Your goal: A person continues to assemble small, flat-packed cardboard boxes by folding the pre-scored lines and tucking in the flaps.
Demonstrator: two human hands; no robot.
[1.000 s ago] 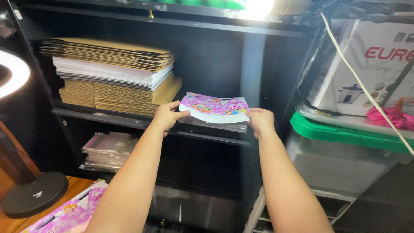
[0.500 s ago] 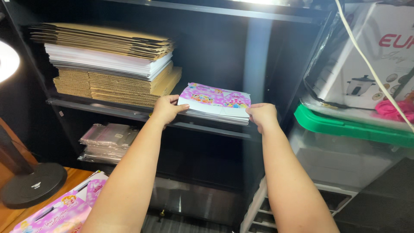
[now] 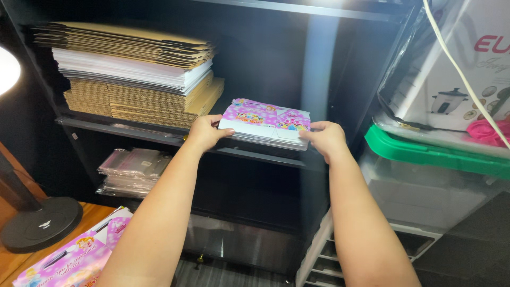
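Note:
A thin stack of flat pink and purple printed cartons [image 3: 264, 121] rests on the middle shelf [image 3: 159, 135] of a black cabinet. My left hand [image 3: 203, 132] grips its left end and my right hand [image 3: 325, 138] grips its right end. Both arms reach forward from the bottom of the view. The stack lies level, just right of a tall pile of flat cardboard and white sheets [image 3: 133, 74].
Clear plastic bags [image 3: 133, 167] lie on the lower shelf. A pink printed box [image 3: 74, 260] and a black round lamp base [image 3: 40, 223] sit on a wooden table at bottom left. A clear bin with a green lid [image 3: 430, 154] carries a white appliance box [image 3: 457, 69] at right.
The stack of pink cartons has come down onto the shelf and slid slightly further in, with both hands still on its ends. The camera has moved closer.

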